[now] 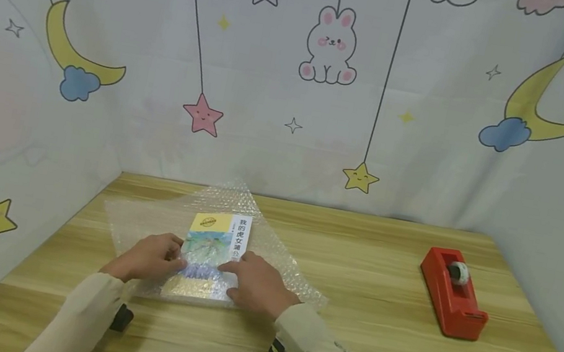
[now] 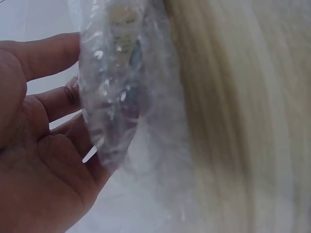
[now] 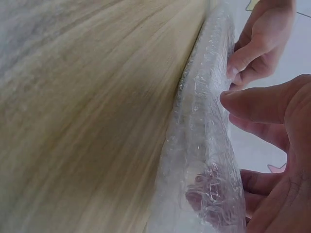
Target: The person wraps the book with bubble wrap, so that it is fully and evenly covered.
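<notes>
A book with a yellow, blue and white cover [image 1: 206, 251] lies on a sheet of clear bubble wrap [image 1: 277, 250], its lower part under a shiny layer of film. At the book's left side, my left hand [image 1: 154, 255] touches the wrap with thumb and fingertips apart. My right hand [image 1: 259, 285] rests on the book's right side, index finger reaching over the cover. In the left wrist view, the fingers of my left hand [image 2: 53, 111] meet the wrap's edge [image 2: 112, 87]. The right wrist view has my right hand [image 3: 277, 145] against the wrap [image 3: 199, 126], some fingertips behind it.
A red tape dispenser [image 1: 450, 294] with a roll of tape stands at the right of the wooden table [image 1: 355, 340]. Behind and beside the table hangs a white cloth [image 1: 275, 87] printed with stars, moons and rabbits.
</notes>
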A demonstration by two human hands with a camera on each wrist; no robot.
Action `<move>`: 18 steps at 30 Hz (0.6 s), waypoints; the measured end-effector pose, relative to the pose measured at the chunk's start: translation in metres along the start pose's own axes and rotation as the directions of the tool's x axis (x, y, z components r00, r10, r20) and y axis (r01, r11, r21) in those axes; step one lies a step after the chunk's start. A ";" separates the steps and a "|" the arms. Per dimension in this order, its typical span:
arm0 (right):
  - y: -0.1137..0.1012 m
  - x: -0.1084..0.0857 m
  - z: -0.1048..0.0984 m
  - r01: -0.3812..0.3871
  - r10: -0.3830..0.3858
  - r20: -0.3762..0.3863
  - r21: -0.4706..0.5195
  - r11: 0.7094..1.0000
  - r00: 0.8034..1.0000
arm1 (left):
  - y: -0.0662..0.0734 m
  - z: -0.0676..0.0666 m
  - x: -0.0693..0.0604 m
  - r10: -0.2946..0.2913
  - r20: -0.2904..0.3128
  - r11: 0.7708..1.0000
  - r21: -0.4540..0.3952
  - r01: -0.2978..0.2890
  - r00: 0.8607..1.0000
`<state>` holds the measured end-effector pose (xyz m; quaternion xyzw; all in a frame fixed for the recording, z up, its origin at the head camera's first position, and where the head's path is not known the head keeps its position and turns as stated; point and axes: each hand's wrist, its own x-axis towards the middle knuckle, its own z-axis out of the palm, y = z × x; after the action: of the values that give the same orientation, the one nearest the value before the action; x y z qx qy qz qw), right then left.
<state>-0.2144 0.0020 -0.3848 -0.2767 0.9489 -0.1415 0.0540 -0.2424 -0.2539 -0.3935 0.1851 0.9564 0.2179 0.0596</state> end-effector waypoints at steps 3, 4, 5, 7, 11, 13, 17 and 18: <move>0.000 -0.002 0.000 0.005 -0.005 -0.012 -0.011 1.000 1.000 | 0.000 0.001 0.001 0.013 -0.007 1.000 -0.001 -0.013 1.000; 0.000 -0.002 0.000 0.006 -0.006 -0.015 -0.011 1.000 1.000 | 0.000 0.001 0.001 0.018 -0.008 1.000 0.000 -0.018 1.000; 0.000 -0.003 0.000 0.007 -0.008 -0.018 -0.014 1.000 1.000 | 0.001 0.001 0.001 0.021 -0.007 1.000 -0.002 -0.021 1.000; 0.001 -0.003 0.001 0.005 -0.005 -0.017 -0.015 1.000 1.000 | 0.001 0.001 0.002 0.017 -0.011 1.000 0.002 -0.017 1.000; 0.000 -0.004 0.004 -0.005 0.004 -0.019 -0.029 1.000 1.000 | 0.002 0.001 0.003 0.003 -0.017 1.000 0.013 -0.002 1.000; -0.002 -0.004 0.005 -0.011 0.010 -0.020 -0.050 0.999 1.000 | 0.002 0.001 0.003 0.006 -0.026 1.000 0.031 -0.005 1.000; -0.007 -0.004 0.006 -0.008 0.002 -0.047 -0.138 0.990 0.999 | 0.002 0.001 0.004 -0.004 -0.037 0.999 0.052 0.006 0.999; -0.008 -0.004 0.006 -0.002 -0.008 -0.057 -0.160 0.987 0.998 | 0.003 0.002 0.004 -0.005 -0.040 0.998 0.058 0.007 0.999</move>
<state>-0.2059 -0.0037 -0.3879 -0.2774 0.9580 -0.0730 0.0040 -0.2448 -0.2496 -0.3938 0.1794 0.9639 0.1936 0.0360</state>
